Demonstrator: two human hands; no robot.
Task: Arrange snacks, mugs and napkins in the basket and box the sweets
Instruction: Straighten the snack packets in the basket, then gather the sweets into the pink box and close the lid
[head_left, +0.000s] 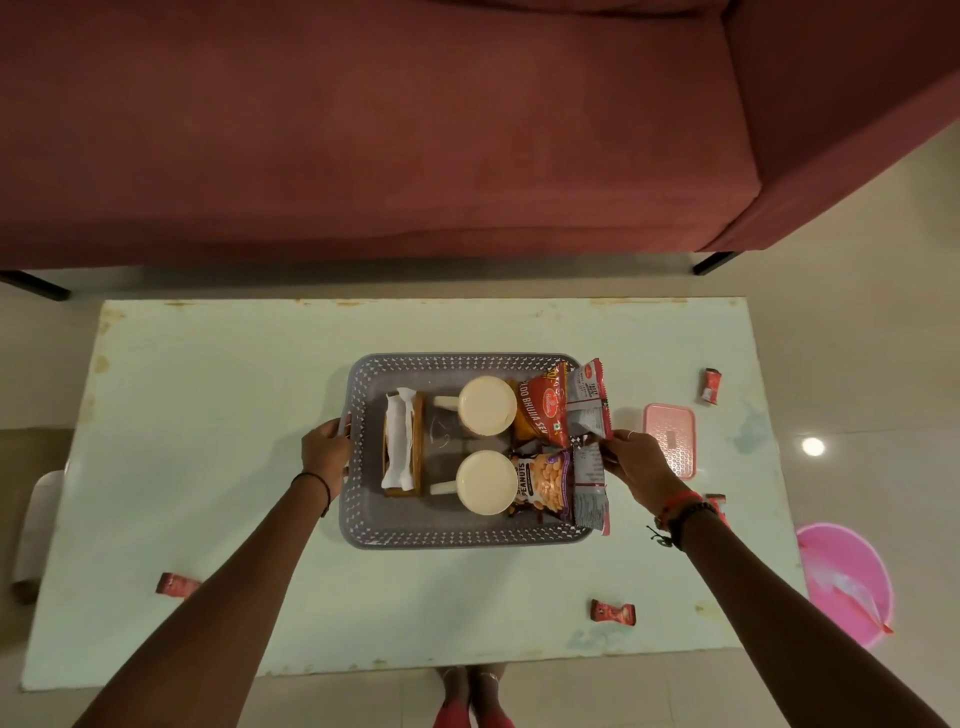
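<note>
A grey perforated basket (462, 535) sits mid-table. Inside it are a wooden napkin holder with white napkins (401, 447) at the left, two cream mugs (487, 405) (484, 482) in the middle, and snack packets at the right: a red packet (540, 413), a peanuts packet (545, 483) and grey-red packets (589, 405). My left hand (326, 451) grips the basket's left handle. My right hand (635, 465) holds the basket's right edge, fingers touching the grey-red packets. A pink sweet box (670, 439) with its lid on lies just right of the basket. Red wrapped sweets (613, 611) (176, 584) (710, 385) lie scattered on the table.
The pale green table (208, 415) stands before a maroon sofa (363, 130). Another red sweet (719, 503) peeks out behind my right wrist. A pink bowl (852, 582) rests on the floor at the right. My feet (470, 686) show below the table's near edge.
</note>
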